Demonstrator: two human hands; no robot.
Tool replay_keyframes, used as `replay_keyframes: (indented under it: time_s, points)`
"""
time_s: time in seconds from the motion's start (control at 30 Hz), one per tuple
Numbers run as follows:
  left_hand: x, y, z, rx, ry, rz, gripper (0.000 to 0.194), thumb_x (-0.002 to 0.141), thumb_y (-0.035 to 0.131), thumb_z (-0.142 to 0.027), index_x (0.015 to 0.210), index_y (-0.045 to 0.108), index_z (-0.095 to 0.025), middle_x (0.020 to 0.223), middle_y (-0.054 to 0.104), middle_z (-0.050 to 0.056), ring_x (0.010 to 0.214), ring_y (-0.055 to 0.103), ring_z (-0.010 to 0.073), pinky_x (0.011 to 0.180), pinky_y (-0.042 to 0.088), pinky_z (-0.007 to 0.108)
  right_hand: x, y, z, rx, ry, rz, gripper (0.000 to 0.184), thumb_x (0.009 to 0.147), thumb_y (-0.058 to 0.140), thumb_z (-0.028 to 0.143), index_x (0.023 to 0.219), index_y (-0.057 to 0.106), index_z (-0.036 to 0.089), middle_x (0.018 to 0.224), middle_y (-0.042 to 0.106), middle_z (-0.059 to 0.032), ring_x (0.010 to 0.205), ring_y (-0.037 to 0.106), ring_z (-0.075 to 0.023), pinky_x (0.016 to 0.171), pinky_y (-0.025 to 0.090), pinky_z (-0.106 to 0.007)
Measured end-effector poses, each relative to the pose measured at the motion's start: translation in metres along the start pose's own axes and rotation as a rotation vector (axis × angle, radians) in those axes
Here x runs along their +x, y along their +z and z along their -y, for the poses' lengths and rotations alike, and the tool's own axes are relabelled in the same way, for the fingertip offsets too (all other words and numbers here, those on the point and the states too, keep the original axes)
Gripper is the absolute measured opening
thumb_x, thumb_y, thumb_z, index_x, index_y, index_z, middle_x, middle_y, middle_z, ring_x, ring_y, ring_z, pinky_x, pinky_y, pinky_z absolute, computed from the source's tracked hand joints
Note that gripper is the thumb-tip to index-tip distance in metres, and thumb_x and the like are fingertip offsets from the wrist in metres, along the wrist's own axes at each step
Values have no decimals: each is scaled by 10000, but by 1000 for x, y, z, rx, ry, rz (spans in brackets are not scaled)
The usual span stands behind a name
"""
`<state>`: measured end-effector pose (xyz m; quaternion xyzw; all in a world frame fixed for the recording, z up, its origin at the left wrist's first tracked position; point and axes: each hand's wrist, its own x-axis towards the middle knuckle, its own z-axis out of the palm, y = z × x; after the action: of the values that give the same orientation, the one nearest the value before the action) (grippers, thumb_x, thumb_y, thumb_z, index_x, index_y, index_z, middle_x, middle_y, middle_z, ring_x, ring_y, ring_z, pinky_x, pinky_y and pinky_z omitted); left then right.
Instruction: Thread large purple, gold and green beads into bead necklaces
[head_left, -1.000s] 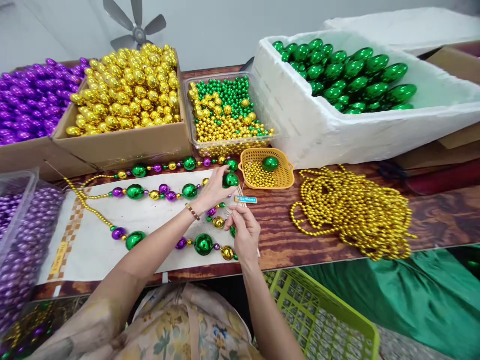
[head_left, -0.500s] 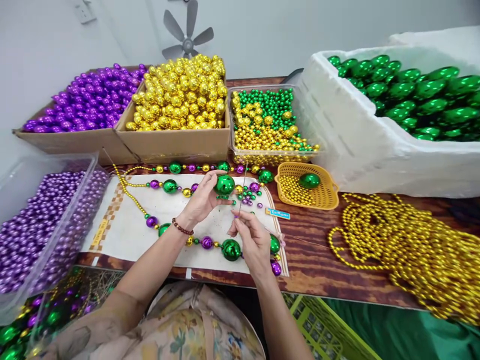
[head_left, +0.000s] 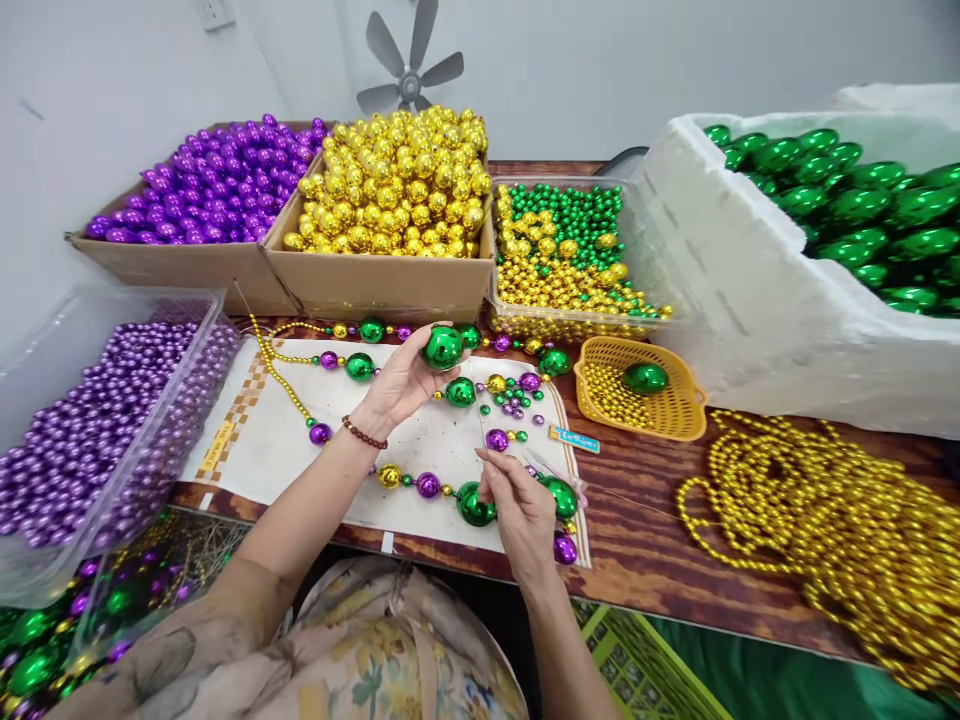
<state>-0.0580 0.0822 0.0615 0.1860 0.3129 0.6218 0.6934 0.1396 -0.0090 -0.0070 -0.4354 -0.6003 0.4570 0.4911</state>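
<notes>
A large shiny green bead (head_left: 443, 348) sits in the fingers of my left hand (head_left: 401, 388), raised over the white cloth (head_left: 300, 470). My right hand (head_left: 523, 515) is closed in a pinch on a long thin needle (head_left: 481, 420), which points up toward that bead. Whether the tip touches the bead I cannot tell. Below my hands lies a strung bead garland (head_left: 428, 485) of green, purple and gold, partly covered by my right hand. Between the hands are a loose purple bead (head_left: 497, 440), another green bead (head_left: 460, 392) and several small green and purple beads (head_left: 517, 408).
Boxes of purple beads (head_left: 217, 185) and gold beads (head_left: 397, 185) stand behind, beside a clear tub (head_left: 581, 325). An orange basket (head_left: 686, 405), gold bead strands (head_left: 832, 530) and a white foam box (head_left: 739, 300) are right. A clear bin (head_left: 199, 340) stands left.
The view has swung left, so the scene sits further right. My left hand has moved the green bead left of the needle. My right hand is lower, uncovering the purple bead on the cloth.
</notes>
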Motion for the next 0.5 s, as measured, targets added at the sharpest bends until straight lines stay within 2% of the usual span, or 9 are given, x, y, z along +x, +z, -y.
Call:
replay_keyframes:
  time_s: [0.07, 0.17, 0.37, 0.5]
  points:
    - [2, 2, -3, -79, -63, -68, 264, 921, 659, -376, 1063, 681, -154, 1026, 707, 89, 990, 706, 218, 759, 586, 281, -1, 1, -1, -17, -34, 11, 200, 958, 572, 224, 1053, 744, 182, 616, 603, 26, 523, 583, -104, 507, 473, -217]
    - [3, 7, -5, -158, -106, -122, 232, 947, 630, -353, 1043, 668, -144, 985, 708, 81, 973, 711, 210, 775, 596, 293, -3, 3, -3, -39, -74, 40, 208, 958, 564, 211, 1054, 745, 176, 601, 602, 26, 510, 574, -103, 493, 459, -216]
    - [-2, 13, -6, -194, -116, -133, 178, 926, 660, -289, 1025, 669, -141, 1006, 708, 83, 1009, 707, 211, 829, 600, 307, -4, 6, -5, -53, -76, 46, 206, 952, 562, 213, 1038, 743, 163, 576, 601, 28, 482, 559, -97, 473, 451, -210]
    - [-1, 9, -4, -173, -92, -98, 209, 919, 671, -315, 1054, 673, -155, 996, 703, 70, 1007, 702, 212, 762, 590, 274, -6, 6, -5, -52, -42, 38, 215, 955, 559, 241, 1035, 742, 160, 568, 601, 26, 472, 556, -101, 464, 455, -214]
